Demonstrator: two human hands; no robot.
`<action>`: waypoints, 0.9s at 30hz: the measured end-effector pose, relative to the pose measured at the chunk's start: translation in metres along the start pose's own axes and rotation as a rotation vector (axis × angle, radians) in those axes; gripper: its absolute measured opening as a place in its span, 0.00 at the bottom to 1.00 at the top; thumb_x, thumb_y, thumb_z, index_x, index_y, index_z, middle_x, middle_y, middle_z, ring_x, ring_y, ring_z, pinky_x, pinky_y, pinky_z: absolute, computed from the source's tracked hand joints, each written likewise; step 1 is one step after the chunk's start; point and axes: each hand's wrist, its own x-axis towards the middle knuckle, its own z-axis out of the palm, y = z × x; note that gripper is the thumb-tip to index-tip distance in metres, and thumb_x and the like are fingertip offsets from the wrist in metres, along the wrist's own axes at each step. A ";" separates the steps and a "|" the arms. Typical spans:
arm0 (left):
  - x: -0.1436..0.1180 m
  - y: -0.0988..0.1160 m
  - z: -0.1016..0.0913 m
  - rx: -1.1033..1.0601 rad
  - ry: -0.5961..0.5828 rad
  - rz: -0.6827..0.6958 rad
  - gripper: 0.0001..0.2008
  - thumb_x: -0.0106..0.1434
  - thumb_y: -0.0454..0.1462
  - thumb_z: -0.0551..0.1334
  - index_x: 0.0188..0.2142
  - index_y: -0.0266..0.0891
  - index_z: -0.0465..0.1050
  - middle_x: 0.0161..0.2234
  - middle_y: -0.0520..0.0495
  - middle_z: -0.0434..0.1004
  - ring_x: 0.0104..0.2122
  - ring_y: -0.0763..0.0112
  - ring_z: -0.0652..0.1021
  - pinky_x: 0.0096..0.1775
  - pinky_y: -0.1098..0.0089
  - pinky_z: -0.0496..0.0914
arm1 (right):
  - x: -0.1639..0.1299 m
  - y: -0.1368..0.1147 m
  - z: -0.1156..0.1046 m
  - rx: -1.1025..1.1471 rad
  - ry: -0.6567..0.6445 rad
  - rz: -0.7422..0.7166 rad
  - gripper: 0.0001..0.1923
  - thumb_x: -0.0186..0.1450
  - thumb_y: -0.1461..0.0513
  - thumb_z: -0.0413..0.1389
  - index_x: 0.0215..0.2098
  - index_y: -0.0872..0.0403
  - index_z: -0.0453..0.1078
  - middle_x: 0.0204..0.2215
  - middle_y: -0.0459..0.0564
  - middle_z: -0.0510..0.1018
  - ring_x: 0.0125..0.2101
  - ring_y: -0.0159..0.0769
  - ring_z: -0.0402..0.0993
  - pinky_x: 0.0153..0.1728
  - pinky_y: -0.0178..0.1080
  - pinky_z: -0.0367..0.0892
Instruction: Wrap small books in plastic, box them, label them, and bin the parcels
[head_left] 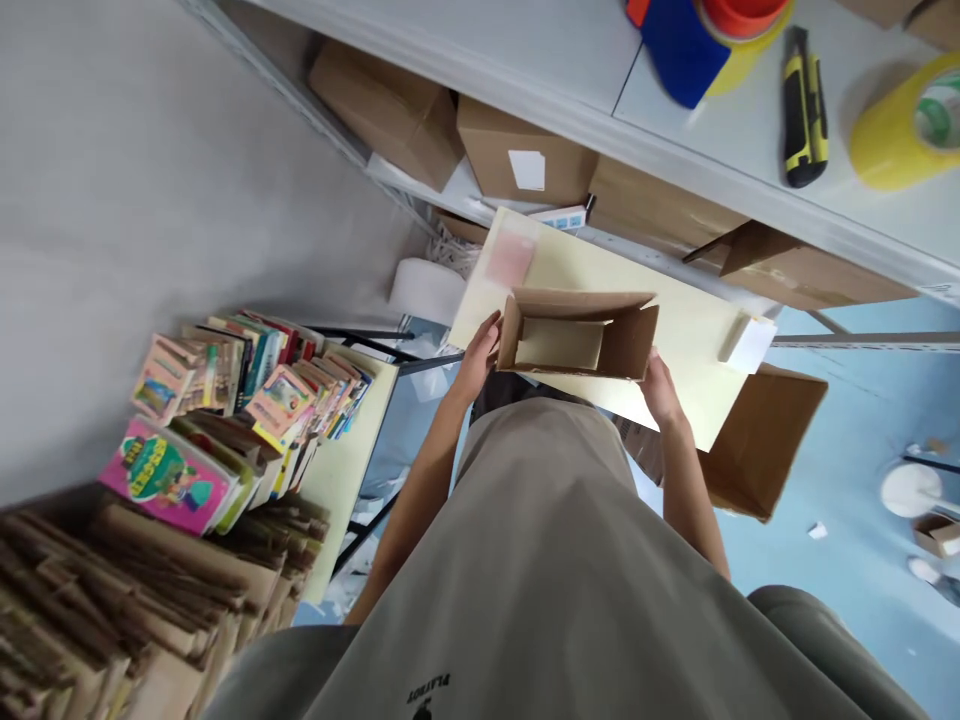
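- Gripping small open cardboard box (576, 335) at both short ends: left hand (480, 352) clamped on the left end, right hand (660, 388) clamped on the right end, thumb sides partly hidden by the flaps.
- Sitting between the hands, box directly ahead of the torso, long axis running left to right, open top facing the camera, inside looking empty.
- Reaching about equally with both arms; left hand slightly higher in the picture, right hand slightly lower and closer to the body.
- Resting on or hovering just over pale yellow tabletop (697, 330); contact with the surface not clear.
- Lying on the same tabletop: pinkish slip (510, 256) beyond the box, white paper piece (751, 345) near the right edge.
- Standing beyond: grey shelf (750, 140) carrying yellow-black utility knife (805, 108), yellow tape roll (904, 128), blue tape dispenser (686, 45); brown cartons (517, 150) stored under it.
- Stacking at left: colourful books (247, 400) on a second table, flattened cardboard pile (112, 600) nearest the camera.
- Leaning below the table at right: larger open carton (765, 440) on blue floor (862, 560).
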 end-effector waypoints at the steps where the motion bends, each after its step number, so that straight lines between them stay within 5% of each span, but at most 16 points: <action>1: -0.002 0.003 0.002 -0.046 -0.044 -0.035 0.35 0.66 0.66 0.72 0.62 0.49 0.83 0.67 0.41 0.84 0.68 0.41 0.81 0.65 0.46 0.78 | -0.001 -0.004 0.000 0.025 -0.017 0.011 0.46 0.77 0.26 0.42 0.73 0.44 0.74 0.67 0.58 0.85 0.64 0.53 0.83 0.61 0.57 0.83; 5: -0.016 0.011 0.008 -0.126 -0.126 -0.082 0.40 0.64 0.69 0.73 0.62 0.46 0.84 0.66 0.39 0.85 0.68 0.39 0.81 0.63 0.47 0.80 | 0.008 -0.020 0.001 0.055 -0.029 0.000 0.48 0.70 0.26 0.60 0.74 0.45 0.74 0.73 0.60 0.79 0.69 0.58 0.79 0.67 0.60 0.79; 9: -0.033 0.009 0.004 -0.126 0.012 -0.050 0.38 0.63 0.65 0.78 0.63 0.47 0.84 0.68 0.38 0.84 0.68 0.41 0.82 0.63 0.48 0.81 | 0.018 -0.034 0.002 0.076 -0.036 -0.031 0.46 0.66 0.27 0.66 0.68 0.46 0.78 0.71 0.60 0.81 0.68 0.61 0.80 0.69 0.63 0.78; 13: -0.050 0.004 -0.003 -0.076 0.165 -0.024 0.37 0.60 0.61 0.80 0.62 0.46 0.84 0.64 0.37 0.86 0.65 0.44 0.84 0.62 0.50 0.81 | 0.027 -0.043 0.007 0.047 -0.096 0.015 0.44 0.63 0.29 0.71 0.64 0.47 0.79 0.67 0.61 0.84 0.58 0.58 0.86 0.56 0.59 0.85; 20: -0.054 -0.010 -0.025 -0.013 0.254 0.053 0.41 0.64 0.68 0.74 0.65 0.46 0.83 0.66 0.37 0.85 0.68 0.44 0.82 0.67 0.51 0.78 | 0.044 -0.048 0.031 -0.044 -0.230 -0.029 0.45 0.64 0.30 0.71 0.65 0.49 0.76 0.65 0.64 0.84 0.53 0.56 0.88 0.49 0.54 0.87; 27: -0.046 -0.022 -0.025 -0.004 0.123 0.047 0.40 0.77 0.66 0.62 0.76 0.47 0.73 0.72 0.38 0.80 0.71 0.44 0.79 0.69 0.46 0.77 | 0.035 -0.058 0.033 -0.143 -0.197 -0.016 0.48 0.67 0.28 0.66 0.71 0.50 0.73 0.66 0.67 0.83 0.53 0.59 0.88 0.40 0.51 0.86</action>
